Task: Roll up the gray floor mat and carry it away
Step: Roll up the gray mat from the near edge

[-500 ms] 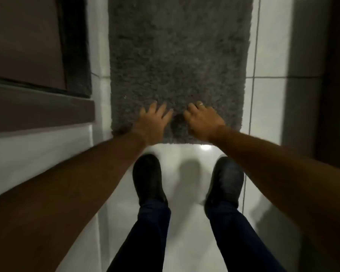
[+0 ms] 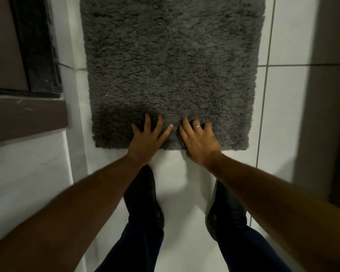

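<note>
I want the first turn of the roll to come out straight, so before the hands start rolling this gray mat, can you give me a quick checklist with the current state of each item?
1. Both hands on the near edge: ok. The left hand and right hand lie on the near end of the gray mat.
2. Grip closed on the edge: not ok. The fingers are spread flat on the pile, not curled under.
3. Mat flat, nothing on it: ok as far as visible; its far end is out of frame.
4. Hands spaced evenly: not ok. Both sit near the middle, leaving the corners free.
5. Shoes off the mat: ok, both stand on the white tile floor.
</note>
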`<action>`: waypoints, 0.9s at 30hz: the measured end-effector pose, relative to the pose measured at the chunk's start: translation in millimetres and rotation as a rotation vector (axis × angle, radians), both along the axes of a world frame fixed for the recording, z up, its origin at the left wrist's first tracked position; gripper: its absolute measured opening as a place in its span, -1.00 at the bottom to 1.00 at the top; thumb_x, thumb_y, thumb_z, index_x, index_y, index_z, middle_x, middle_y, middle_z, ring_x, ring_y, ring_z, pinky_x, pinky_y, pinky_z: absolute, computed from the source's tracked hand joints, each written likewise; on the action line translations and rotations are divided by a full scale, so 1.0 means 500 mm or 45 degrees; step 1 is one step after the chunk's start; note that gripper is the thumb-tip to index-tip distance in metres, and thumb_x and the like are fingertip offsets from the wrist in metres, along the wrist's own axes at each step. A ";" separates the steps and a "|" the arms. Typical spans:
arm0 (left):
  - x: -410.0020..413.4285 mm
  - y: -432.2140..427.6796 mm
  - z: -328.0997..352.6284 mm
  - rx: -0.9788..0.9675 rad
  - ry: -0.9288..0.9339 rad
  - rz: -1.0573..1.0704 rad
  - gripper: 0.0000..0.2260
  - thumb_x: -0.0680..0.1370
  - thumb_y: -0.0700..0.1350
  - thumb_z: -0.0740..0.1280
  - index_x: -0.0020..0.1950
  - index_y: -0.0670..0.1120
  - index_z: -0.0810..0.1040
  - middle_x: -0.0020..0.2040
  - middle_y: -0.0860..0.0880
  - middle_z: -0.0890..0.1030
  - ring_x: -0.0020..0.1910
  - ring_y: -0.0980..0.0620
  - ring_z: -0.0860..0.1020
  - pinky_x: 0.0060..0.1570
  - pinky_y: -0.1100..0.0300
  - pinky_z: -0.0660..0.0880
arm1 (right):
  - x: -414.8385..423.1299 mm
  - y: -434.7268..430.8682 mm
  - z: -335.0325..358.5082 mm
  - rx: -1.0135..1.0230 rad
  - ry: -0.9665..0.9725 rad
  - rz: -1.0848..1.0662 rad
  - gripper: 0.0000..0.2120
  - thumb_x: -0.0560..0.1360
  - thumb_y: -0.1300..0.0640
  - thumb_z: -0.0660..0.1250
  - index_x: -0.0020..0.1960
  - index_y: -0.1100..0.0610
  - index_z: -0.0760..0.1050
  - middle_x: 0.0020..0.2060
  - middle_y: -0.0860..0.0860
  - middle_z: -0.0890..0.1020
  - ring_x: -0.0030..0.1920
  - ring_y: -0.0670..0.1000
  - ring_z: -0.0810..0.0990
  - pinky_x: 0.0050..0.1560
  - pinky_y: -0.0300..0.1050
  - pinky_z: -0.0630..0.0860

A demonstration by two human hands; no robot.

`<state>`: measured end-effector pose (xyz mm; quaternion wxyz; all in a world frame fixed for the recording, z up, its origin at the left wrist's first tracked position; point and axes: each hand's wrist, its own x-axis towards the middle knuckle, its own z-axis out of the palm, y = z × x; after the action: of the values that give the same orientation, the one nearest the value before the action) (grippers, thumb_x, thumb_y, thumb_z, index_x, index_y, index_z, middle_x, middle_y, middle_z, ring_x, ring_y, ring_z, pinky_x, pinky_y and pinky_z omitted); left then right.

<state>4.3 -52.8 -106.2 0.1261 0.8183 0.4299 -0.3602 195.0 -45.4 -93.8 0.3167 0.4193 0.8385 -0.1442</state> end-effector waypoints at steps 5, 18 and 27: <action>0.013 0.114 0.018 -0.080 -0.180 0.264 -0.58 0.56 -0.17 0.20 0.43 -0.04 0.31 0.42 -0.20 0.38 0.33 -0.32 0.40 -0.03 -0.11 0.58 | -0.008 0.030 0.018 -0.061 0.033 -0.089 -0.36 0.54 -0.08 0.24 0.52 0.17 0.18 0.48 0.20 0.25 0.33 0.28 0.35 0.15 0.28 0.44; -0.022 0.141 0.028 0.397 -0.459 0.131 -0.45 0.48 -0.07 0.34 0.47 -0.07 0.36 0.41 -0.18 0.46 0.42 -0.23 0.39 0.38 -0.28 0.28 | 0.008 0.227 0.016 0.272 0.149 -0.360 -0.44 0.50 0.08 0.39 0.43 0.11 0.27 0.34 0.18 0.46 0.34 0.26 0.42 0.30 0.34 0.31; -0.034 0.187 -0.018 0.264 -0.222 0.205 -0.30 0.58 -0.12 0.24 0.62 -0.07 -0.07 0.63 -0.16 0.03 0.59 -0.23 0.04 0.45 -0.35 0.06 | 0.044 0.167 -0.024 0.319 0.236 -0.102 -0.27 0.60 -0.23 0.10 0.58 0.23 0.14 0.59 0.21 0.16 0.58 0.29 0.08 0.44 0.50 0.05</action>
<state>-12.8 40.8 -115.3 0.1061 0.8180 0.5163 -0.2303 216.9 38.2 -105.7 0.1773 0.4736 0.8581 -0.0890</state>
